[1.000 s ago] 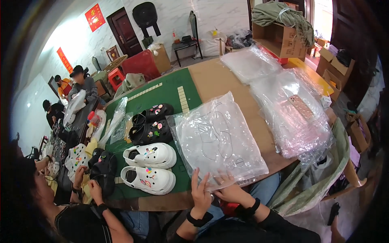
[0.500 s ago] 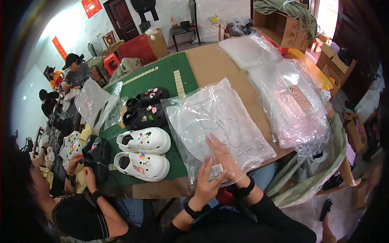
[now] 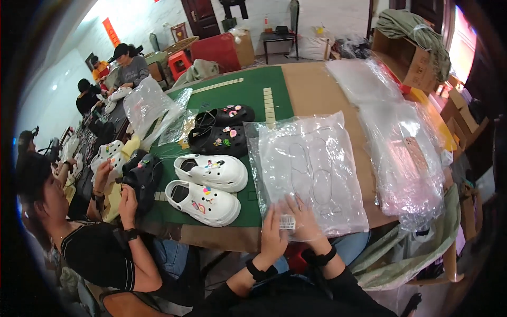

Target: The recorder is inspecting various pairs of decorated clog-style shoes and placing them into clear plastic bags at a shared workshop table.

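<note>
Green mat and brown board cover the surface (image 3: 311, 90), with a stack of clear plastic bags (image 3: 311, 169) lying at 6 o'clock. Both hands meet at its near edge: the left hand (image 3: 274, 235) and the right hand (image 3: 305, 222) pinch a small white label (image 3: 287, 222) with fingers closed. To do it well, I think, press the label flat without wrinkles. White clogs (image 3: 208, 185) wait at 9 o'clock.

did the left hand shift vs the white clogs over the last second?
Yes. The left hand has moved right, away from the white clogs, further onto the near edge of the clear bag stack, now beside the right hand at a small white label.
</note>
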A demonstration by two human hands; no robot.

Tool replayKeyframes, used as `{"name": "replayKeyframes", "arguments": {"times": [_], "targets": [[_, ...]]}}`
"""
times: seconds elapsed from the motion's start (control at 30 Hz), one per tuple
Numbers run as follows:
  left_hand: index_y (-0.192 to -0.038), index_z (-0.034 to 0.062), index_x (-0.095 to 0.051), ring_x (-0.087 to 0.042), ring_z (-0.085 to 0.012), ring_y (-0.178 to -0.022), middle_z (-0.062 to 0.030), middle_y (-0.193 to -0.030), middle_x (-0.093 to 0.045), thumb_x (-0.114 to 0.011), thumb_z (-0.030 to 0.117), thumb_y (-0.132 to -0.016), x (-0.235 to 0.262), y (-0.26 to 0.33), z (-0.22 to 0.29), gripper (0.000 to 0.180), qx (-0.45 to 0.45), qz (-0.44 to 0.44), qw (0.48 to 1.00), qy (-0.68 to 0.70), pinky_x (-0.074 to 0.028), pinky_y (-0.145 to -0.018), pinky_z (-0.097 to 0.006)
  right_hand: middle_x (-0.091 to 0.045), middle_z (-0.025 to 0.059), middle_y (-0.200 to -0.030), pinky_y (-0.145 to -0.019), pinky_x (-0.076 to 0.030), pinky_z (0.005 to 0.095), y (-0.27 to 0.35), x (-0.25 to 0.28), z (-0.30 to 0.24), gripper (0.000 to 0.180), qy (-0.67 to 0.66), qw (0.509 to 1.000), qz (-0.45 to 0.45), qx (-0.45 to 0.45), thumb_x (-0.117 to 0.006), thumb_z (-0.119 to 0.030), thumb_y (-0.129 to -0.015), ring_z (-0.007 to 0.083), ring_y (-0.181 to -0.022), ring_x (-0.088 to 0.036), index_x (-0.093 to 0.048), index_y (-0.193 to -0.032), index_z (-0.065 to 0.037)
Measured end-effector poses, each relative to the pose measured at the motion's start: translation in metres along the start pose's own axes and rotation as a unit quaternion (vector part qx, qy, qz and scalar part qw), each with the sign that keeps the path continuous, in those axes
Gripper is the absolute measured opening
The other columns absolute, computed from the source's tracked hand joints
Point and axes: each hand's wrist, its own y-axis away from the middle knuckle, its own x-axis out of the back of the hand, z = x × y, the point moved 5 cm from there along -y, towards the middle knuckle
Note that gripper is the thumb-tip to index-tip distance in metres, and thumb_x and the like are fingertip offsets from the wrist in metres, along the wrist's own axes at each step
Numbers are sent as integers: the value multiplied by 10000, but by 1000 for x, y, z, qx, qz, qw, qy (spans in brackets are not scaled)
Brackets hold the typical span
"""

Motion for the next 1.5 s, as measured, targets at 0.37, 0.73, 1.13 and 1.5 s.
{"name": "replayKeyframes", "arguments": {"times": [0.37, 0.73, 1.13, 1.5], "targets": [[-1395, -1, -364, -433, -394, -1223, -221, -1330, -470, -503, 19, -798, -9, 4, -10, 613, -2, -36, 998, -42, -338, -1043, -452, -310, 117, -1495, -1068, -210, 620, 6, -20, 3, 666, 44, 999, -2, -16, -584, -347, -798, 378, -1350, -312, -404, -1422, -201], [-1313, -13, -462, -519, -392, -1096, -215, -1223, -544, -542, -3, -767, 1, 10, -11, 551, -11, 29, 999, 43, -419, -954, -433, -289, 129, -1503, -1051, -221, 647, 6, -15, 1, 701, 67, 996, -47, -21, -596, -369, -808, 402, -1380, -250, -355, -1449, -220], [-1322, 16, -473, -528, -332, -890, -180, -1012, -476, -508, -75, -740, 3, 6, -10, 590, 25, 30, 998, 47, -464, -789, -355, -264, 183, -1505, -1046, -240, 630, 17, -3, -9, 623, -2, 995, -99, -13, -644, -431, -802, 432, -1363, -264, -491, -1346, -169], [-1224, -39, -507, -566, -389, -883, -201, -976, -548, -621, 47, -763, 1, 10, -16, 483, -22, 29, 998, 42, -481, -746, -395, -16, 244, -1555, -1139, -99, 465, 38, 101, -38, 700, -469, 872, -143, -7, -691, -329, -828, 392, -1441, -35, -399, -1428, -115]]}}
